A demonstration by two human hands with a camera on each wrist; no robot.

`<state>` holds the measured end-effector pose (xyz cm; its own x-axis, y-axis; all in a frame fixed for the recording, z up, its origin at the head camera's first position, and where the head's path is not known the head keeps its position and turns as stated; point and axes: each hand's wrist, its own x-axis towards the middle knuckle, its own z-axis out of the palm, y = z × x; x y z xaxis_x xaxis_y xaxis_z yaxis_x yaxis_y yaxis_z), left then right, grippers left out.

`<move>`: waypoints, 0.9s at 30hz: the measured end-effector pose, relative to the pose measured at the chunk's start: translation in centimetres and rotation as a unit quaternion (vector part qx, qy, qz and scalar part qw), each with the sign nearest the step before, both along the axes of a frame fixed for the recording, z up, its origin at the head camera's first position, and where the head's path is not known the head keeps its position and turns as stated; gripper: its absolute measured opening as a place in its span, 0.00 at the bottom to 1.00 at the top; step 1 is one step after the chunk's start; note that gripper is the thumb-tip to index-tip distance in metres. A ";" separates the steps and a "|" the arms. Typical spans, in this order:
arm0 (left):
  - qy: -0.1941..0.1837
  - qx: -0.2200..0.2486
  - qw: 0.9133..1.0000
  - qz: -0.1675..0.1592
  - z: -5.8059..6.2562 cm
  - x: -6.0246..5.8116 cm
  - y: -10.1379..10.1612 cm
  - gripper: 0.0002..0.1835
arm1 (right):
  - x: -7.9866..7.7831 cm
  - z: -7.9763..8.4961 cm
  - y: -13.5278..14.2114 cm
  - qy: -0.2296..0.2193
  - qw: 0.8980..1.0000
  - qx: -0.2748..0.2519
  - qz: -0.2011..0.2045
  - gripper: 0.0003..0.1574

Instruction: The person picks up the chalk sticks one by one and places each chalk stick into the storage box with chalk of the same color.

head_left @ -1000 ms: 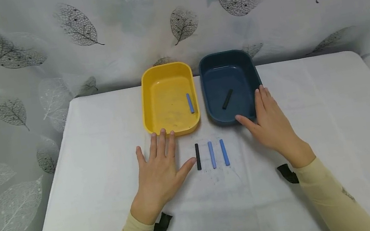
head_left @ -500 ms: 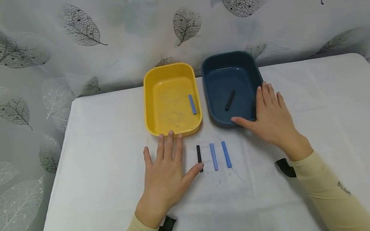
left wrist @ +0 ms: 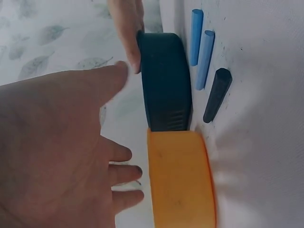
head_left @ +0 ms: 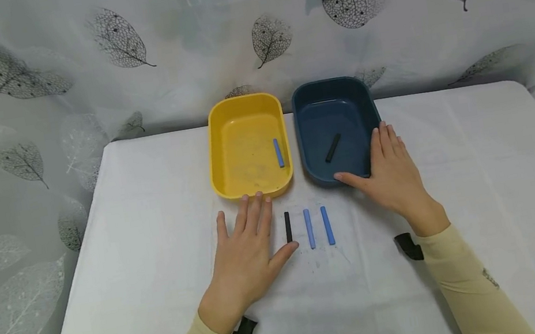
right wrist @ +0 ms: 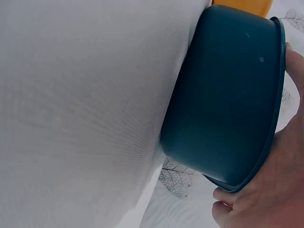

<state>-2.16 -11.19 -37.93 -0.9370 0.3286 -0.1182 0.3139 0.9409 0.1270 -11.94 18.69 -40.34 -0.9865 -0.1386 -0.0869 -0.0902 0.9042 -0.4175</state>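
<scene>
My left hand (head_left: 243, 255) hovers with spread fingers before the front rim of a yellow tray (head_left: 239, 154), holding nothing. Its thumb overlaps the near end of a black chalk-like stick (head_left: 288, 225) in the head view. Beside that stick, a light blue stick (head_left: 309, 228) and a bluer one (head_left: 327, 225) lie parallel on the cloth. My right hand (head_left: 398, 184) rests on a dark blue tray (right wrist: 223, 95), straight fingers along its right rim and thumb at the front corner. A blue stick (head_left: 278, 152) is in the yellow tray, a black stick (head_left: 333, 148) in the blue one.
A white cloth (head_left: 148, 209) with faint smudges around the sticks covers the table. The two trays stand side by side at its back edge, close to a leaf-patterned curtain (head_left: 214, 29).
My left hand has shifted a little to the right, its thumb now over the black stick's near end. The right hand stays at the blue tray; the head view has tilted slightly.
</scene>
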 end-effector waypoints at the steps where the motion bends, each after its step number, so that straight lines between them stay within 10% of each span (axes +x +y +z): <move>1: 0.006 -0.001 1.000 -0.010 0.0 0.0 0.0 0.49 | 0.0 0.0 0.0 0.001 1.000 -0.001 0.000 0.80; 12: 0.059 0.015 0.991 -0.115 -1.0 -0.7 0.0 0.47 | -0.4 -0.1 0.0 -0.006 1.000 -0.007 -0.003 0.80; 27: -0.048 0.112 0.986 -0.116 -2.8 -2.6 0.0 0.48 | -0.2 -0.2 0.0 -0.011 1.000 -0.003 -0.003 0.80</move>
<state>-4.73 -11.22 -40.76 -0.8215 0.5608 -0.1026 0.4940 0.7900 0.3631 -12.17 18.73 -40.55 -0.9850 -0.1339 -0.1087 -0.0758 0.9023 -0.4244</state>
